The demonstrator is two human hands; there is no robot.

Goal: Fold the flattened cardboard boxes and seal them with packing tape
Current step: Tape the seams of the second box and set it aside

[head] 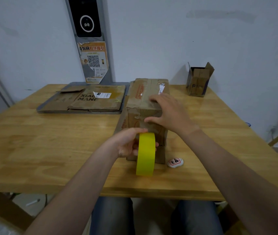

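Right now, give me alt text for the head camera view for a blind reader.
A person's left hand grips a yellow roll of packing tape at the near end of a folded brown cardboard box, the right hand pressing on its top. Flattened cardboard boxes lie on a grey tray on the wooden table.

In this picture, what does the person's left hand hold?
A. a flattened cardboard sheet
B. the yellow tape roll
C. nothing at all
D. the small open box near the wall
B: the left hand grips the yellow tape roll in front of the folded box, while the right hand rests on that box.
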